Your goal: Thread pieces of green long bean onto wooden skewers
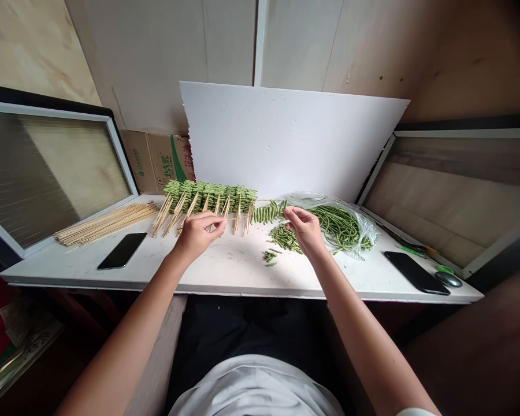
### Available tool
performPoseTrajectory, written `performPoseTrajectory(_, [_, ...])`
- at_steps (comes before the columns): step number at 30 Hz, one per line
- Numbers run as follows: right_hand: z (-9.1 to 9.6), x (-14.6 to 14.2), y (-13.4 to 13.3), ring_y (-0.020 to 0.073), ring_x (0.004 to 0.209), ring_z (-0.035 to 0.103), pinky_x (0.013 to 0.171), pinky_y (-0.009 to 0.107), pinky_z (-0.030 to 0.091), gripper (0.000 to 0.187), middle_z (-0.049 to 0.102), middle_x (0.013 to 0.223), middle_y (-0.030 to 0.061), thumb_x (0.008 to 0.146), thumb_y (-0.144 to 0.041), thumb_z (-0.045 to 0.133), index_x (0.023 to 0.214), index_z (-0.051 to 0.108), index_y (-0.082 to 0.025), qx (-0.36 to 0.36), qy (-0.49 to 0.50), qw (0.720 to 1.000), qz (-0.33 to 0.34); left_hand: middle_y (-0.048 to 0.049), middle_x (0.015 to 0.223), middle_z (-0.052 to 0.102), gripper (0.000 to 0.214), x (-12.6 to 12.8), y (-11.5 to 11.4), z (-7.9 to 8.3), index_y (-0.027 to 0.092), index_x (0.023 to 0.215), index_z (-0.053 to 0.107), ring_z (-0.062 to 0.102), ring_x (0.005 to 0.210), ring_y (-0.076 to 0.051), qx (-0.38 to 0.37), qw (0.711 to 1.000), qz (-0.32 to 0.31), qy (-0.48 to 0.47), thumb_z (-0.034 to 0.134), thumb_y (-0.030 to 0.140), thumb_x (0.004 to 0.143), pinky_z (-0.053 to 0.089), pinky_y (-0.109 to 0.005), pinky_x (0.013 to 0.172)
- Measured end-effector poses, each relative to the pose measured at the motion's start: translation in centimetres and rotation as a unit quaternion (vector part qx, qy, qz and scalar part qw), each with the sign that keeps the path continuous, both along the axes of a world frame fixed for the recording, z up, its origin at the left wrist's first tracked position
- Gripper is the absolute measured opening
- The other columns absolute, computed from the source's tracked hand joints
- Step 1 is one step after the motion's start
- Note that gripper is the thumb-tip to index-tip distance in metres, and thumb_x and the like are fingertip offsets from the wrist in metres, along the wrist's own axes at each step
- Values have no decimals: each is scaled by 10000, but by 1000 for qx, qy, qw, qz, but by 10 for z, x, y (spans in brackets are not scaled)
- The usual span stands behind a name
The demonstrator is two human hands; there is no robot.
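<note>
My left hand (200,234) is closed in a pinch on the bare end of a bamboo skewer (233,219). A row of short green bean pieces (266,214) is threaded crosswise along its other part. At the far end of that row, my right hand (304,228) pinches a bean piece, mostly hidden by the fingertips. Below and beside the right hand lies a pile of cut bean pieces (283,237), with a few loose pieces (269,257) nearer the front. Behind my left hand, finished-looking bean skewers (210,195) are stacked, their bare sticks pointing toward me.
Bare skewers (106,223) lie in a bundle at left, near a black phone (122,251). Long beans (340,227) fill a clear plastic bag (364,234) at right. Another dark phone (416,273) lies by the right edge of the white table (242,280). A white board (294,144) stands behind.
</note>
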State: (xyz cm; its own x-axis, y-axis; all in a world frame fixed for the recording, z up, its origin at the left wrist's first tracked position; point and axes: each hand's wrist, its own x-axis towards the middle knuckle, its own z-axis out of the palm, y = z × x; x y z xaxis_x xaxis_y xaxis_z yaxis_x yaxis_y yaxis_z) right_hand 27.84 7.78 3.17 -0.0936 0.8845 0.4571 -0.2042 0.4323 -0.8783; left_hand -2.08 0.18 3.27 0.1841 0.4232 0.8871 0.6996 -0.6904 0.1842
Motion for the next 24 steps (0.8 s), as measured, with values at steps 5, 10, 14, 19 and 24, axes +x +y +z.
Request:
performPoseTrajectory(5, [-4, -3, 2, 150, 683, 576, 596, 298, 480, 317, 727, 902, 25, 769, -559, 855, 860, 800, -260, 5, 4, 1000, -2, -48, 820, 743, 142, -2, 1, -2, 182, 905, 795, 532, 612, -121, 6, 1000, 2, 4, 664, 199, 957, 411, -276, 574])
performPoseTrajectory(10, [-3, -4, 1, 147, 665, 562, 603, 310, 479, 292, 703, 874, 22, 775, -543, 861, 859, 805, -269, 12, 18, 1000, -4, -50, 827, 746, 135, 0, 0, -1, 182, 934, 799, 574, 636, -130, 13, 1000, -2, -1, 666, 191, 956, 451, -276, 599])
performPoseTrajectory(14, [-2, -4, 0, 152, 654, 562, 596, 315, 482, 322, 700, 852, 24, 760, -562, 867, 854, 800, -261, 9, 19, 1000, -17, -53, 833, 742, 131, 1, -1, -1, 175, 952, 798, 564, 635, -126, 14, 1000, -3, 4, 667, 186, 959, 446, -276, 599])
performPoseTrajectory(19, [-2, -7, -3, 139, 641, 565, 606, 315, 497, 303, 728, 895, 23, 769, -540, 865, 858, 801, -258, 15, 22, 999, -19, -47, 806, 720, 129, 2, -1, -1, 172, 933, 793, 545, 639, -127, 14, 1000, -9, 3, 667, 171, 959, 428, -279, 600])
performPoseTrajectory(24, [5, -6, -7, 152, 666, 587, 605, 318, 502, 288, 727, 874, 30, 761, -521, 877, 852, 808, -257, 14, 38, 999, -13, -28, 747, 675, 127, 6, -4, 4, 166, 933, 796, 472, 602, -117, 11, 1000, -20, -11, 673, 186, 959, 398, -278, 582])
